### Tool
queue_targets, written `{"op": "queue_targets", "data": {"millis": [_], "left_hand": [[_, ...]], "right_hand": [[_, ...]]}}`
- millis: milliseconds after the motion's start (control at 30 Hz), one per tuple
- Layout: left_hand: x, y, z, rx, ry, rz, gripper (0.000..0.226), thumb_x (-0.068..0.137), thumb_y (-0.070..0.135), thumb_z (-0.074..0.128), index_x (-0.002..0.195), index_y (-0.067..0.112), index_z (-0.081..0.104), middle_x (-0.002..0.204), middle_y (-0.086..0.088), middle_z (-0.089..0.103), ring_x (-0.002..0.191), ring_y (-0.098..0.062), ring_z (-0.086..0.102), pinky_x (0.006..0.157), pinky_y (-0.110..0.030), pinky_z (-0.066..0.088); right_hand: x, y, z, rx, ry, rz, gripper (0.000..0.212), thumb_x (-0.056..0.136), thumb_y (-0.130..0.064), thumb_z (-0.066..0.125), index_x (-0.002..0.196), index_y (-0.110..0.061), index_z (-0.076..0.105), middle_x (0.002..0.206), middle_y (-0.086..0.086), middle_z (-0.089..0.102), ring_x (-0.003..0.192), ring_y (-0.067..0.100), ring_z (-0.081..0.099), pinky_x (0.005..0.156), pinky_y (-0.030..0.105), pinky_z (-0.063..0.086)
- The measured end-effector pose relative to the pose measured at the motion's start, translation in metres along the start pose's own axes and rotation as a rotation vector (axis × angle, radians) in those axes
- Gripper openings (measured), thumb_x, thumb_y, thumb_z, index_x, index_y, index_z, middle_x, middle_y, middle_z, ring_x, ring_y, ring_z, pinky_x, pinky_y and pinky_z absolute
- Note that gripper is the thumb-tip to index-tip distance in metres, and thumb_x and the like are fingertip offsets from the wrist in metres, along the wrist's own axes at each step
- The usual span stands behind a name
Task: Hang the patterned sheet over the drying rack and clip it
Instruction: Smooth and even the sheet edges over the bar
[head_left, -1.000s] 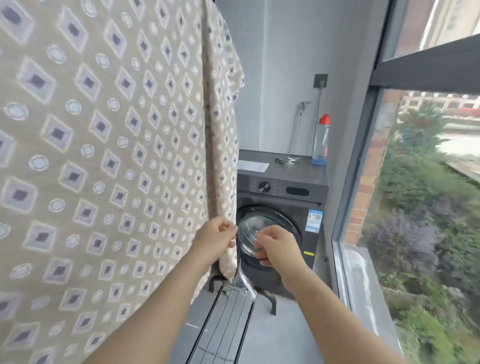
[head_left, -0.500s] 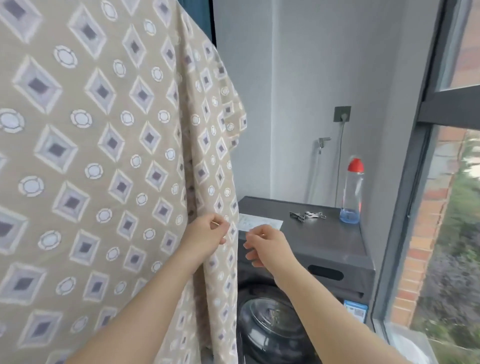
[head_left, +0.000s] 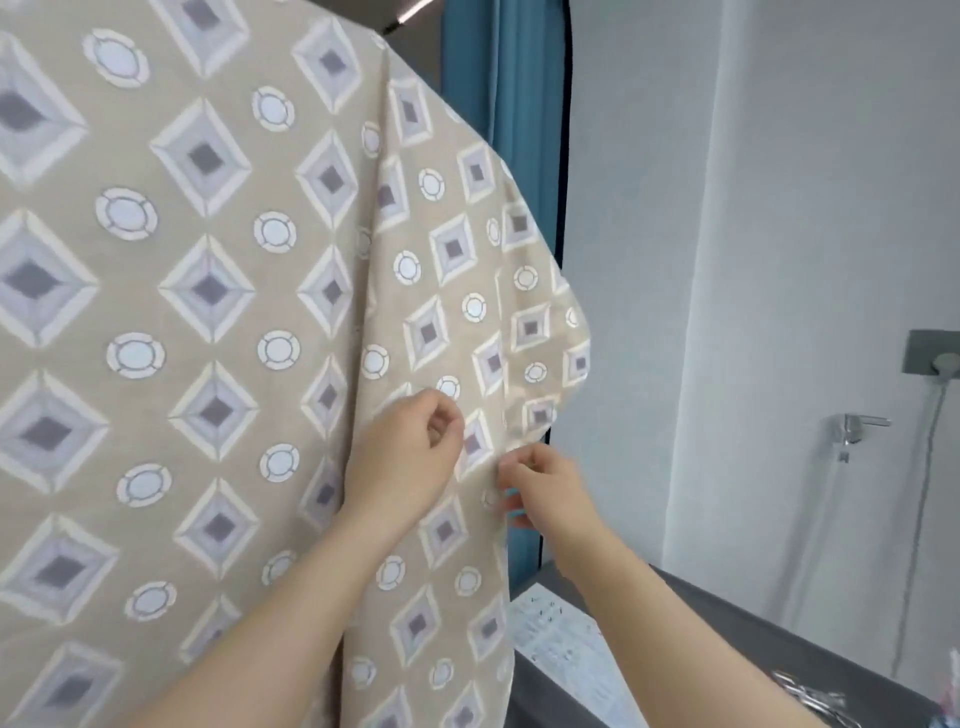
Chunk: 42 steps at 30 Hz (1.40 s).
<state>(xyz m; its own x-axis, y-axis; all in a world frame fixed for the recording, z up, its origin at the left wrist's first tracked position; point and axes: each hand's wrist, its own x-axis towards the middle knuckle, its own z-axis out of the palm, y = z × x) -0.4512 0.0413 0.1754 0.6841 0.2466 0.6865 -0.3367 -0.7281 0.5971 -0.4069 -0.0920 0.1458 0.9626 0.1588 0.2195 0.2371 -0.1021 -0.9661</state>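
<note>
A pale, evenly lit wall (head_left: 805, 208) fills the right of the frame. A blue curtain (head_left: 498, 78) hangs at upper centre. At the right edge a grey socket plate (head_left: 927, 351) sits above a chrome tap (head_left: 852, 431). At lower right a dark grey appliance top (head_left: 727, 623) bears what looks like a printed leaflet (head_left: 556, 634).

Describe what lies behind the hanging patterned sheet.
Past the right edge of the patterned sheet, a blue curtain and a white wall show. Whatever the sheet hangs from, and all else behind it, is covered.

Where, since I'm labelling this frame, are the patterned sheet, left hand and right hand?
patterned sheet (head_left: 208, 288): head view, a printed diamond.
left hand (head_left: 405, 457): head view, back of hand.
right hand (head_left: 545, 488): head view, back of hand.
</note>
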Motion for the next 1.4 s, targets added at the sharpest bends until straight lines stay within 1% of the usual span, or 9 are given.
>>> {"op": "queue_targets", "data": {"millis": [400, 600, 733, 833, 900, 1000, 1133, 1233, 1400], "left_hand": [[0.074, 0.03, 0.003, 0.309, 0.063, 0.259, 0.014, 0.09, 0.029, 0.049, 0.101, 0.025, 0.058, 0.102, 0.01, 0.057, 0.1, -0.013, 0.054, 0.08, -0.03, 0.044], [0.078, 0.038, 0.022, 0.644, -0.169, 0.431, 0.029, 0.093, 0.044, 0.043, 0.117, 0.03, 0.051, 0.124, 0.014, 0.046, 0.118, -0.012, 0.037, 0.086, -0.027, 0.036], [0.085, 0.042, 0.033, 0.617, -0.148, 0.422, 0.029, 0.094, 0.041, 0.042, 0.117, 0.027, 0.053, 0.125, 0.012, 0.046, 0.119, -0.013, 0.037, 0.091, -0.026, 0.035], [0.093, 0.045, 0.038, 0.61, -0.127, 0.395, 0.027, 0.093, 0.041, 0.044, 0.115, 0.028, 0.053, 0.125, 0.014, 0.046, 0.118, -0.012, 0.037, 0.091, -0.026, 0.036], [0.097, 0.047, 0.042, 0.6, -0.118, 0.37, 0.026, 0.093, 0.041, 0.045, 0.113, 0.029, 0.053, 0.124, 0.014, 0.046, 0.118, -0.012, 0.037, 0.092, -0.028, 0.038], [0.1, 0.049, 0.047, 0.595, -0.105, 0.353, 0.025, 0.092, 0.042, 0.045, 0.112, 0.029, 0.054, 0.123, 0.015, 0.046, 0.117, -0.011, 0.038, 0.092, -0.03, 0.039], [0.107, 0.049, 0.05, 0.585, -0.074, 0.353, 0.025, 0.092, 0.043, 0.045, 0.112, 0.029, 0.054, 0.12, 0.017, 0.047, 0.116, -0.01, 0.039, 0.087, -0.026, 0.036], [0.117, 0.052, 0.052, 0.574, -0.066, 0.356, 0.023, 0.092, 0.04, 0.047, 0.11, 0.028, 0.055, 0.12, 0.016, 0.048, 0.116, -0.012, 0.039, 0.09, -0.026, 0.035], [0.131, 0.063, 0.059, 0.516, -0.058, 0.354, 0.021, 0.092, 0.036, 0.048, 0.109, 0.026, 0.056, 0.12, 0.013, 0.05, 0.116, -0.013, 0.039, 0.092, -0.028, 0.036]], "right_hand": [[0.096, -0.032, -0.014, 0.239, 0.245, -0.047, 0.013, 0.088, -0.008, 0.049, 0.077, -0.016, 0.05, 0.071, 0.0, 0.047, 0.055, 0.016, 0.042, 0.051, 0.025, 0.037], [0.114, -0.039, -0.033, 0.215, 0.206, -0.095, 0.009, 0.088, -0.008, 0.051, 0.084, -0.015, 0.047, 0.085, 0.004, 0.048, 0.057, 0.015, 0.046, 0.043, 0.019, 0.037], [0.125, -0.04, -0.049, 0.175, 0.292, -0.053, 0.054, 0.087, -0.021, 0.058, 0.135, -0.02, 0.033, 0.133, 0.005, 0.036, 0.116, 0.025, 0.044, 0.087, 0.032, 0.038], [0.13, -0.04, -0.057, 0.281, 0.137, 0.017, 0.075, 0.087, -0.024, 0.061, 0.146, -0.024, 0.016, 0.145, 0.007, 0.034, 0.129, 0.028, 0.038, 0.098, 0.038, 0.033], [0.135, -0.04, -0.061, 0.313, 0.041, 0.065, 0.07, 0.087, -0.026, 0.062, 0.144, -0.024, 0.021, 0.133, 0.006, 0.047, 0.115, 0.025, 0.05, 0.096, 0.036, 0.038], [0.143, -0.044, -0.064, 0.354, -0.019, 0.062, 0.044, 0.084, -0.024, 0.063, 0.123, -0.008, 0.05, 0.093, 0.003, 0.062, 0.074, 0.018, 0.059, 0.066, 0.026, 0.047], [0.15, -0.055, -0.069, 0.413, -0.066, 0.024, 0.035, 0.082, -0.018, 0.066, 0.114, -0.004, 0.062, 0.1, 0.013, 0.072, 0.086, 0.028, 0.07, 0.068, 0.031, 0.057], [0.148, -0.069, -0.079, 0.449, -0.05, -0.079, 0.025, 0.085, -0.013, 0.063, 0.108, -0.004, 0.064, 0.093, 0.014, 0.071, 0.07, 0.023, 0.069, 0.052, 0.025, 0.054], [0.155, -0.084, -0.098, 0.364, 0.186, -0.287, 0.023, 0.069, -0.038, 0.07, 0.083, -0.02, 0.07, 0.106, 0.01, 0.067, 0.097, 0.03, 0.065, 0.086, 0.045, 0.054]]}}
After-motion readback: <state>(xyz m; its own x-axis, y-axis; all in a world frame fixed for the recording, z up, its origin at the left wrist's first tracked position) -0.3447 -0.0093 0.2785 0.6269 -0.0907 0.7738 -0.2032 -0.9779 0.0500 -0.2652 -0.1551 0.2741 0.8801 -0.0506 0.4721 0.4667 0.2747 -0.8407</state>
